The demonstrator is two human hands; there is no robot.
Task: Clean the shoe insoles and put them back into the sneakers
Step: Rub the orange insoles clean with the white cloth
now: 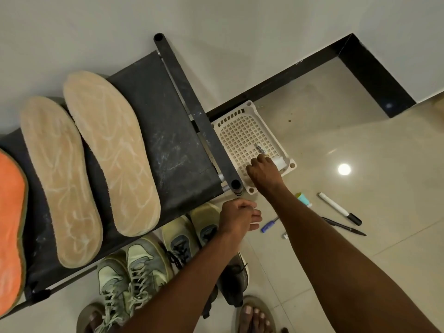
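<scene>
The two tan insoles (96, 159) lay side by side on the black rack (168, 131), long axes running front to back. The right hand (264, 170) reached past the rack's end into the white basket (242, 131), fingers curled on a brush-like item; grip unclear. The left hand (237, 216), loosely curled and empty, hovered nearer the insoles, above the sneakers (153, 258) below the rack.

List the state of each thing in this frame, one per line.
Two tan insoles: out of the shoes, flat on the black rack shelf.
Orange insole: on the same shelf, partly cut off.
Sneakers: on the floor, laced.
White basket: on the floor.
Right hand: reaching into the basket at a small tool; grip unclear.
Left hand: loosely curled, holding nothing visible.
Markers and pen: loose on the floor.
</scene>
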